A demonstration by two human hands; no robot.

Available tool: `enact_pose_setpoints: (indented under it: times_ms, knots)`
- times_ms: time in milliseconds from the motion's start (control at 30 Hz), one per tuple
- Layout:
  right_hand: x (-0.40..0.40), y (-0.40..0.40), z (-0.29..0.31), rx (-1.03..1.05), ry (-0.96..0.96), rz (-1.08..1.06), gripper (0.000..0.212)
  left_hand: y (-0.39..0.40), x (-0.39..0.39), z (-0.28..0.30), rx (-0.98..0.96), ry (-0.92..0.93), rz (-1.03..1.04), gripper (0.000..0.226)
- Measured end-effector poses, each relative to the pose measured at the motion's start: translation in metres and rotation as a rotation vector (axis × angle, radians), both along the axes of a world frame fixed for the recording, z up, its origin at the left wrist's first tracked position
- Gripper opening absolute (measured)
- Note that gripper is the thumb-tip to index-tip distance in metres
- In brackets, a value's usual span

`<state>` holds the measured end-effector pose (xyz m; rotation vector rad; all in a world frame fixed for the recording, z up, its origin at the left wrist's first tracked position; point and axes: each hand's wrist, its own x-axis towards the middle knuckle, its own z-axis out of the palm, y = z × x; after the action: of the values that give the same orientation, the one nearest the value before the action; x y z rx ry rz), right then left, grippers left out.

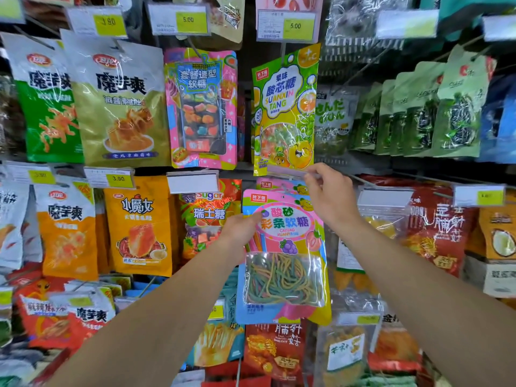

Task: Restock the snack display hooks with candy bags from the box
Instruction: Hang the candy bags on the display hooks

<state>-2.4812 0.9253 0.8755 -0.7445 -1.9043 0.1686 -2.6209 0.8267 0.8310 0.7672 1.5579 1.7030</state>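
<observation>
The sour strip candy bag (284, 255) hangs in front of the display rack, with a second like bag (279, 185) just behind its top edge. The left hand (241, 229) touches its left edge; the right hand (331, 195) is above its upper right corner, at the price-tag holder (287, 172). The sour-core candy bag (284, 107) hangs directly above, the gummy bag (201, 107) to its left. The Swiss sugar candy bag (209, 219) hangs left of the left hand.

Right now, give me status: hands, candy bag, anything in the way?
Left hand grips the pink-and-blue bag of rainbow candy strips by its left edge. Right hand pinches the clear price-tag holder above it. Bag's hang hole sits below that holder.
</observation>
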Motion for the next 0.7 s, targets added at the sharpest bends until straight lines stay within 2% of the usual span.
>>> enact_pose_setpoints:
  times_ms: [533,700]
  knots:
    - [0.002,0.005,-0.002,-0.001,-0.001,0.016,0.023,0.012,0.004,-0.015,-0.07,0.11,-0.019,0.023]
    - [0.002,0.006,0.0,-0.019,0.034,0.044,0.02,0.009,-0.003,-0.024,0.023,0.093,-0.056,0.014]
